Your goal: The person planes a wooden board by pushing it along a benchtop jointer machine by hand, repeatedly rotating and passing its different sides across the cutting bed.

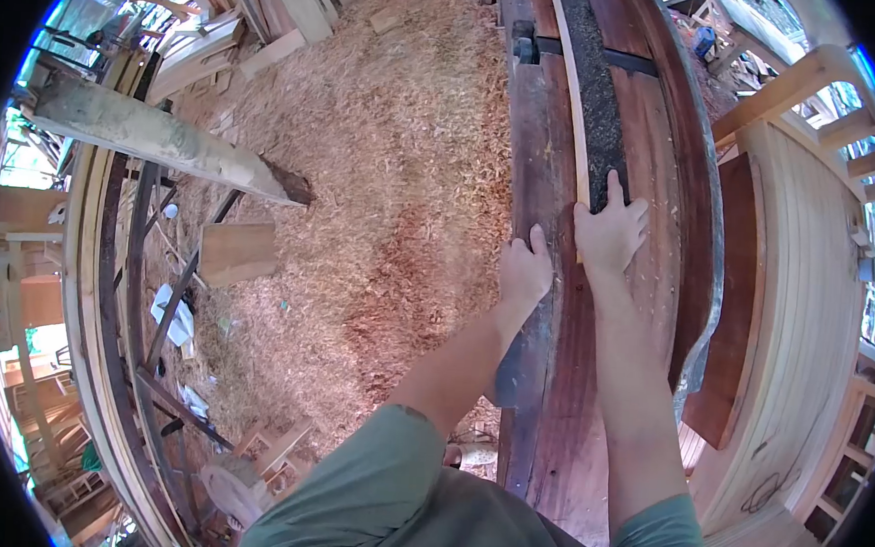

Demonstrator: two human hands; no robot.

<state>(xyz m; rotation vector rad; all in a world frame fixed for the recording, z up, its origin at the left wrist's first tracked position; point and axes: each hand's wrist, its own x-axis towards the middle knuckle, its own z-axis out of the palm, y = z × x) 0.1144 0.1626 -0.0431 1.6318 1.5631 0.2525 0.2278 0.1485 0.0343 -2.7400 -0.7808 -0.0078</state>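
A long wooden workbench (pixel 579 382) runs away from me at centre right. A thin pale wood strip (pixel 571 81) lies lengthwise on it, beside a dark, rough-surfaced strip (pixel 598 113). My right hand (pixel 613 229) rests at the near end of these two strips, fingers spread, index finger pointing forward on the dark strip and thumb by the pale strip. At the bench's left edge, my left hand (pixel 528 269) lies with thumb and a finger apart; its other fingers are hidden over the edge.
Wood shavings (pixel 394 171) cover the ground to the left. A wooden post (pixel 156 131) leans in at upper left, near a long rack of boards (pixel 91 282). A loose board (pixel 237 252) lies on the shavings. Pale wooden panels (pixel 792 295) stand at the right.
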